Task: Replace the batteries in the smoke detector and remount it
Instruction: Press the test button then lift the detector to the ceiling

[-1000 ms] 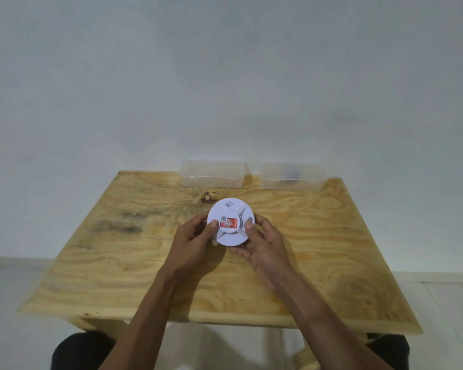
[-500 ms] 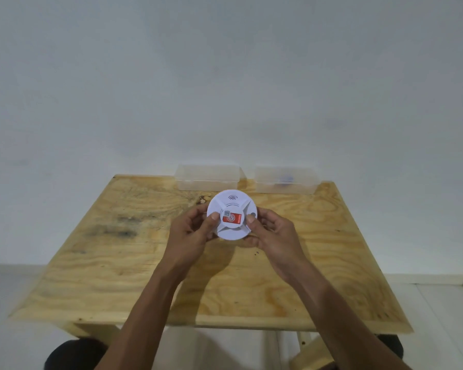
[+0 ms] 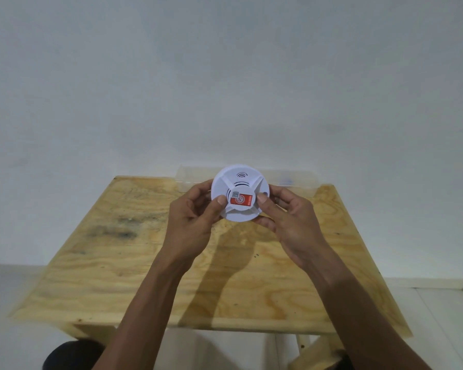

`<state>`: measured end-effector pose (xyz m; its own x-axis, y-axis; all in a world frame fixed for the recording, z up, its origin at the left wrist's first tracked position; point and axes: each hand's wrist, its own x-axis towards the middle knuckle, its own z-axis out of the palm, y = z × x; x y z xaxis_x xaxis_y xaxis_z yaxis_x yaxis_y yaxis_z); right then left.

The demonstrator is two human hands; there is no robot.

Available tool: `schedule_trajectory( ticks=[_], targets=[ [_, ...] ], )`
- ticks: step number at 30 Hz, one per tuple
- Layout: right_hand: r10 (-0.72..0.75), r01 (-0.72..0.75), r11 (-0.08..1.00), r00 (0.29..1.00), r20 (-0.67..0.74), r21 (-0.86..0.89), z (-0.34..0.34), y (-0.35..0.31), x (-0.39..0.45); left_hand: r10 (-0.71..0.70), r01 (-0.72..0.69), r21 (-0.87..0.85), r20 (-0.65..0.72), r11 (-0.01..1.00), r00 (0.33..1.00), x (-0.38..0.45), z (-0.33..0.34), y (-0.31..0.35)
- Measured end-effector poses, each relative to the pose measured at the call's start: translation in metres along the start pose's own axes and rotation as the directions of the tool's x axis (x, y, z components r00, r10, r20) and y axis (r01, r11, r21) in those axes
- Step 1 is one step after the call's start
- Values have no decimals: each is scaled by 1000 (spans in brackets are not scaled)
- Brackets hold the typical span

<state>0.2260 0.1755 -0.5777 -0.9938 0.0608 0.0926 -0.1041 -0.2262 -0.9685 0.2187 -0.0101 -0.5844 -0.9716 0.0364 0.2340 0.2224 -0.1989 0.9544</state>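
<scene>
A round white smoke detector [image 3: 240,180] with a red label on its middle is lifted above the wooden table [image 3: 123,263], its front face turned toward me. My left hand [image 3: 191,220] grips its left edge, thumb on the face beside the label. My right hand [image 3: 292,222] grips the right edge, thumb on the face and fingers curled behind. The detector's back is hidden.
Two clear plastic boxes stand at the table's far edge against the white wall: one on the left [image 3: 190,180], mostly behind the detector, and one on the right [image 3: 292,178] with something blue inside. A pale tiled floor surrounds the table.
Both hands have raised the smoke detector off the tabletop and up toward the camera; it now covers part of the plastic boxes.
</scene>
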Motion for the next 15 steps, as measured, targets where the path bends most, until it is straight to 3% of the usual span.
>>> schedule_trajectory(
  ticks=[15],
  targets=[
    [45,-45,997,999,6,57,5,4,1,-17,17,-7,-34,1000,999,-5,-1,-1]
  ],
)
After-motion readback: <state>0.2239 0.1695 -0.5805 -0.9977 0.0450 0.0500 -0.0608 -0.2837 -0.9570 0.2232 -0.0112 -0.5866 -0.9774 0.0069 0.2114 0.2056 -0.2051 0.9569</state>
